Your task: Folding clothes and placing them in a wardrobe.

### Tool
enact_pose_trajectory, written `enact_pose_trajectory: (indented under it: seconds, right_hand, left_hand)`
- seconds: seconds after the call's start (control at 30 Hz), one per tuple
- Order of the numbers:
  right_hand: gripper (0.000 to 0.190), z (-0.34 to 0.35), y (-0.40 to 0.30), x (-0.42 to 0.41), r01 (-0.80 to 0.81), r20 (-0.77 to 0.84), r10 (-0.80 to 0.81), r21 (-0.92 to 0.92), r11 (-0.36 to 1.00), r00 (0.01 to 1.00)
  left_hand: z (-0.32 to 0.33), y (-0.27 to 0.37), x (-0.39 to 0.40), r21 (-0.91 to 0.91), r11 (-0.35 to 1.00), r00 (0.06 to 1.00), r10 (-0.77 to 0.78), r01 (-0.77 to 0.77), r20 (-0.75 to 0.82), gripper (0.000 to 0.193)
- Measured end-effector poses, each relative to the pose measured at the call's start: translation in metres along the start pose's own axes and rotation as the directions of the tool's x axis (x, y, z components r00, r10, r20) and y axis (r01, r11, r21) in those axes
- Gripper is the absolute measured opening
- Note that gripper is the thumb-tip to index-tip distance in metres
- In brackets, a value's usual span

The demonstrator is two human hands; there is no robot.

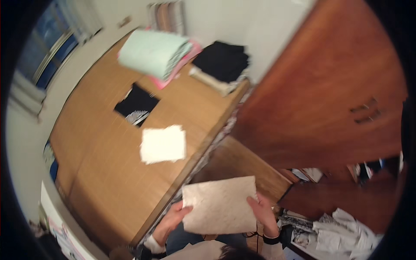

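Observation:
A beige rectangular piece of cloth or similar soft sheet (220,206) is held level in front of my body. My left hand (172,219) grips its left edge, thumb on top, and my right hand (262,209) grips its right edge in the same way. Beyond it, on the wooden tabletop (110,162), lies a white, ragged-edged folded cloth (163,144). Farther back on that surface is a black folded fabric piece (136,102) with a white pattern at one corner.
At the table's back lie a mint-green folded quilt (151,52) over pink fabric and a stack topped by black cloth (222,60). A reddish-brown wooden door (315,81) stands on the right. Crumpled white paper or plastic (341,234) lies at lower right.

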State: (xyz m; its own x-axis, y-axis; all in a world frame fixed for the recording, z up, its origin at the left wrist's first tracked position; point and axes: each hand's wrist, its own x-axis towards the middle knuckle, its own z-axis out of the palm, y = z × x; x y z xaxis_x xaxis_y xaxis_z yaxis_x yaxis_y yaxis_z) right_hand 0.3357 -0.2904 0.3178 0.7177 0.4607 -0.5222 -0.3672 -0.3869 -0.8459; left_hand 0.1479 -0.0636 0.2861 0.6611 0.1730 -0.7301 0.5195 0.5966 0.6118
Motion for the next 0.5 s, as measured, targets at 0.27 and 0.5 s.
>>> enact_pose_trajectory:
  seconds: [0.27, 0.5]
  right_hand:
    - [0.031, -0.159, 0.024, -0.141, 0.147, -0.268, -0.106, 0.138, 0.979, 0.958]
    - [0.026, -0.293, -0.02, -0.239, 0.404, -0.573, -0.323, 0.015, 0.915, 0.753]
  left_hand:
    - [0.175, 0.0, -0.023, 0.135, 0.988, 0.96, 0.033, -0.074, 0.279, 0.032]
    - [0.358, 0.032, -0.028, 0.247, 0.928, 0.807, 0.087, -0.279, 0.585, 0.031]
